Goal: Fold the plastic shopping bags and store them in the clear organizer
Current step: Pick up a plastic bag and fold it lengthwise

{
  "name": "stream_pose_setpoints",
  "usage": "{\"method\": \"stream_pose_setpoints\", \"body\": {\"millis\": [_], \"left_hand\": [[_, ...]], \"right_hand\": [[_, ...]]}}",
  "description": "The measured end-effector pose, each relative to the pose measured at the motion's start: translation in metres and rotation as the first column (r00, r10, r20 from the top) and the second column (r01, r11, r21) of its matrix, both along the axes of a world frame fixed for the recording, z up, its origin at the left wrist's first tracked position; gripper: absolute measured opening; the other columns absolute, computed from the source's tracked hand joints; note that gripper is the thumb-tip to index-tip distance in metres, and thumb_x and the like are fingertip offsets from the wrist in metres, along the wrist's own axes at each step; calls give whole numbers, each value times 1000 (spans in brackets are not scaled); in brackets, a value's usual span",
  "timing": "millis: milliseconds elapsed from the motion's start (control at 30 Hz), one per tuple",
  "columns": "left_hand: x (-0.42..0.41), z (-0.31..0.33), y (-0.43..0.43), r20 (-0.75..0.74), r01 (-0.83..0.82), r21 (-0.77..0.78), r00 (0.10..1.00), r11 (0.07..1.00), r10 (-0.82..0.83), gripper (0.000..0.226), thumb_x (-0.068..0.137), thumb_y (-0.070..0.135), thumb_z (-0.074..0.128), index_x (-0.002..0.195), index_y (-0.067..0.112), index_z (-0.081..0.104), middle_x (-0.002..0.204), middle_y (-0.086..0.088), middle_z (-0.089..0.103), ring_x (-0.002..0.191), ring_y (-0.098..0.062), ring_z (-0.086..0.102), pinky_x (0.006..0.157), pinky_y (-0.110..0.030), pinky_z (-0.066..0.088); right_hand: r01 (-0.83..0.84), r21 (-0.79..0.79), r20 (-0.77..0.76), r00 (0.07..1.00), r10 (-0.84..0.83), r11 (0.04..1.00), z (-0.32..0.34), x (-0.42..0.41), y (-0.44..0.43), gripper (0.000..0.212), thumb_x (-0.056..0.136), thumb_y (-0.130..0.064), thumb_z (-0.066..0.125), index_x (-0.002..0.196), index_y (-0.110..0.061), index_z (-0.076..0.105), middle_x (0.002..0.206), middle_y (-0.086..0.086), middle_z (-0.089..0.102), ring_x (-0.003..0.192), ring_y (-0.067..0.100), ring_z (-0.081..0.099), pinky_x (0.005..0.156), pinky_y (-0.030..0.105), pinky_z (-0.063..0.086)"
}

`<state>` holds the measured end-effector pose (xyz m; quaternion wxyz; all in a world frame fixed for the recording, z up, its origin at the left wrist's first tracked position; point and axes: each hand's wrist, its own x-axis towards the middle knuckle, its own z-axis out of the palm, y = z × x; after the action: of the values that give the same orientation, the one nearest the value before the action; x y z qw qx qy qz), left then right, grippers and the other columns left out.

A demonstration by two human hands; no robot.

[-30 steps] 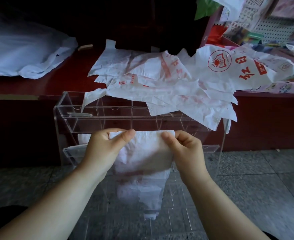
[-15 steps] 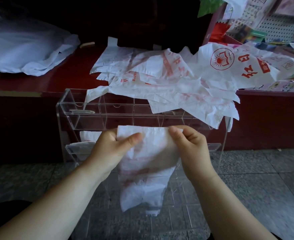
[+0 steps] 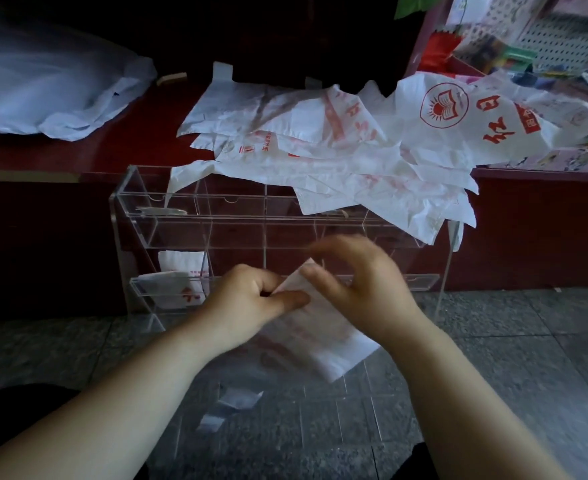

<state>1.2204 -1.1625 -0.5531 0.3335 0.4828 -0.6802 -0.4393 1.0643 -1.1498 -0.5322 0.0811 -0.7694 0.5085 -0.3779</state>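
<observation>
Now the left hand (image 3: 251,299) is curled into a loose fist low in front of the clear organizer (image 3: 126,216), its thumb lying flat across the bag (image 3: 323,341) and pinching the bag's upper edge against the bent fingers. The right hand (image 3: 358,289) sits just beside it, smeared by motion. Its thumb touches the bag's top corner and its fingers arch above, so I cannot tell whether it has hold of the plastic. Both forearms reach in from below and converge.

Half a second ago the two hands were well apart, each gripping a top corner, with the bag spread wide and hanging straight down. They have since come together and dropped lower, and the bag is now a narrower folded strip slanting down to the right beneath the right wrist.

Folded bags (image 3: 181,268) stand in the organizer's lower left compartment, and a pile of bags (image 3: 320,150) lies on the red surface (image 3: 77,150) behind, spilling over the organizer's top
</observation>
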Motion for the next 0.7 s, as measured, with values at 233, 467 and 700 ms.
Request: {"method": "stream_pose_setpoints", "body": {"millis": [233,467,700], "left_hand": [[4,1,-6,-104,-18,16,994,1000,20,46,73,28,63,36,19,38,33,12,28,33,-3,26,38,-12,19],[31,10,-15,-115,87,94,990,992,-76,46,66,37,75,43,3,55,43,7,51,42,-1,45,47,-15,33],[50,9,-19,-88,27,104,996,994,-18,41,81,17,66,40,20,62,40,10,49,40,1,42,48,-17,34]], "right_hand": [[51,172,209,974,-87,984,3,-1,-12,36,87,-21,58,53,-29,51,45,-19,48,50,-5,46,51,8,33],[174,228,271,934,-234,958,59,-18,-27,21,89,-14,56,69,-14,61,47,-18,51,48,-8,46,50,5,35],[270,218,223,922,-317,938,105,-26,-26,21,91,-20,54,72,-21,63,65,-7,58,52,-1,52,55,15,45]]}}
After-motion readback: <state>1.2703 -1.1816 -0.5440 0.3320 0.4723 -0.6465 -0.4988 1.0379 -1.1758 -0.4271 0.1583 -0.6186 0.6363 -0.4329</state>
